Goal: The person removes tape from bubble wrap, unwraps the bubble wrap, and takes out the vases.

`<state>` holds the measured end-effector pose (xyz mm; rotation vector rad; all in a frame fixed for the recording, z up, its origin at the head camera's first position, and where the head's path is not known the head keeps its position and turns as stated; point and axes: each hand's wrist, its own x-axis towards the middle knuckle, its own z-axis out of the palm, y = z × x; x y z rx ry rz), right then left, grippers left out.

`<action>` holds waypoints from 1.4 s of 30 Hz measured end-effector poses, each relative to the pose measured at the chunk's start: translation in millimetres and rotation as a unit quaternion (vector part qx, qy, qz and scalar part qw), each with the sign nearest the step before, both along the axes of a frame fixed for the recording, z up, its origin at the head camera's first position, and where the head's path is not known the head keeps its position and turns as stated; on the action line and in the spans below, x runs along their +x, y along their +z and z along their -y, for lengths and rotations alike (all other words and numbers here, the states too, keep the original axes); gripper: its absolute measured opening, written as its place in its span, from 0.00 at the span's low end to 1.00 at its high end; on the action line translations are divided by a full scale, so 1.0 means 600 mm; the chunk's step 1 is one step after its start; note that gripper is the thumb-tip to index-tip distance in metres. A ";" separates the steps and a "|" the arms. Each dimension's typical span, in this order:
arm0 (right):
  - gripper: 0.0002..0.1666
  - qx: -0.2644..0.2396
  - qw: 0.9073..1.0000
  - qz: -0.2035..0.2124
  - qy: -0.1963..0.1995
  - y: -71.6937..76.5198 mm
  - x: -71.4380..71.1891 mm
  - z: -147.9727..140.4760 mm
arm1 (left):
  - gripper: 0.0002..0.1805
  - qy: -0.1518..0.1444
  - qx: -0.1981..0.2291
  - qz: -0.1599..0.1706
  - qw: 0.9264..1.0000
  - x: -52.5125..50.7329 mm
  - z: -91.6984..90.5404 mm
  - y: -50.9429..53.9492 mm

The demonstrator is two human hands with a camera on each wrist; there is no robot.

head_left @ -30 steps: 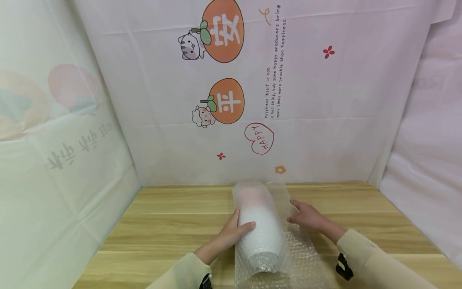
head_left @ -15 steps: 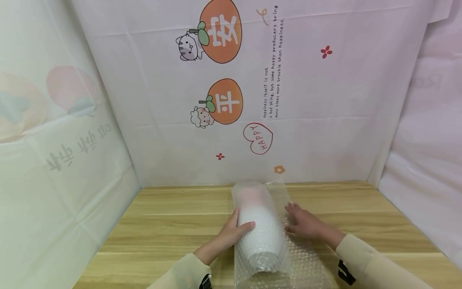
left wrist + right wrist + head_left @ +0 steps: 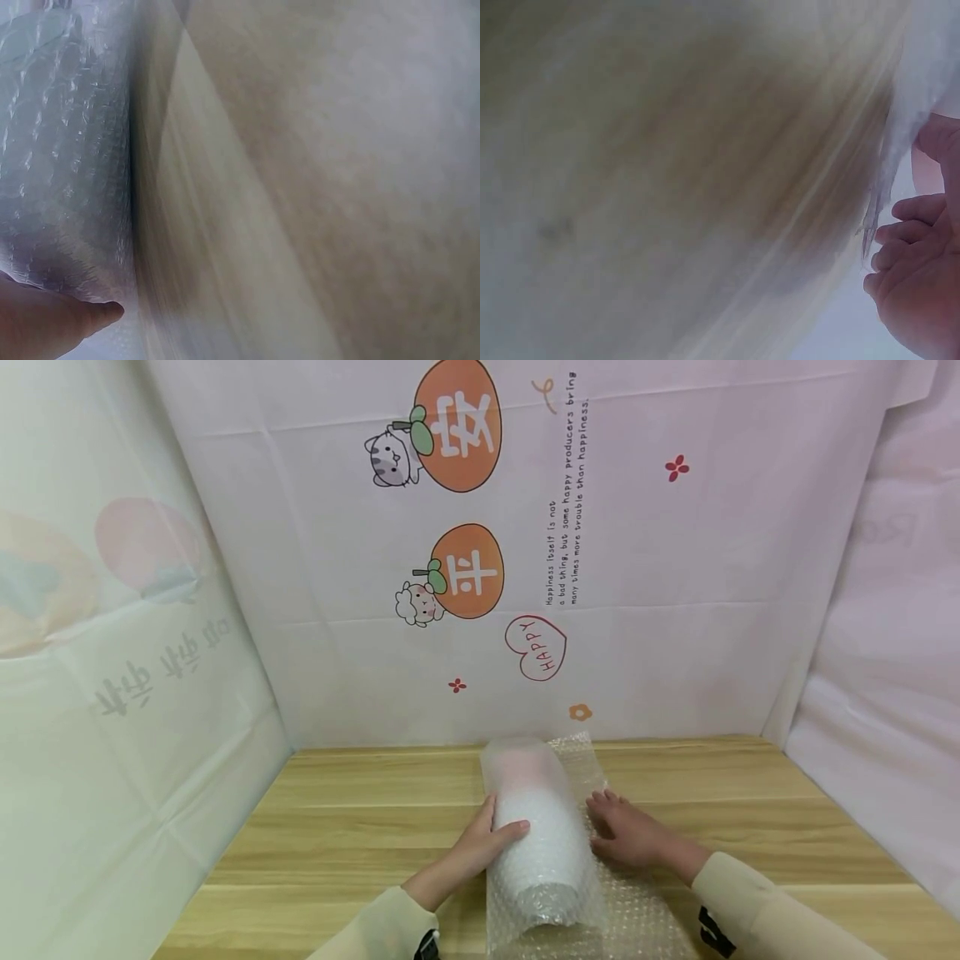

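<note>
A bundle in bubble wrap (image 3: pixel 542 835), whitish with a pink part at its far end, lies lengthwise on the table. My left hand (image 3: pixel 468 852) grips its left side, thumb on top. In the left wrist view a finger of the left hand (image 3: pixel 52 319) lies against the wrap (image 3: pixel 67 150). Right of the bundle spreads a flat sheet of bubble wrap (image 3: pixel 637 902), and my right hand (image 3: pixel 633 833) rests on it with fingers extended. The right wrist view has the right hand (image 3: pixel 922 255) beside the wrap's edge, fingers slightly bent.
The wooden table (image 3: pixel 360 827) reaches back to a white printed cloth (image 3: pixel 675 652). Cloth also hangs at the left (image 3: pixel 187 735) and right (image 3: pixel 885 718).
My right hand has moved left and slightly nearer, from the outer edge of the loose sheet towards the bundle. The sheet's far end looks flatter. The left hand has kept its place.
</note>
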<state>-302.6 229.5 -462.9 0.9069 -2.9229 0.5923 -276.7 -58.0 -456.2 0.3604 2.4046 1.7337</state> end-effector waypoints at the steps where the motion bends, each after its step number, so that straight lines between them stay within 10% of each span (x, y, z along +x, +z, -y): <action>1: 0.37 0.002 1.000 -0.003 0.000 -0.001 0.000 0.000 | 0.55 0.000 -0.001 0.000 1.000 0.000 0.000 0.000; 42: 0.39 -0.001 0.998 0.054 0.015 -0.007 -0.007 -0.007 | 0.57 -0.002 -0.011 -0.013 1.000 0.009 0.001 0.013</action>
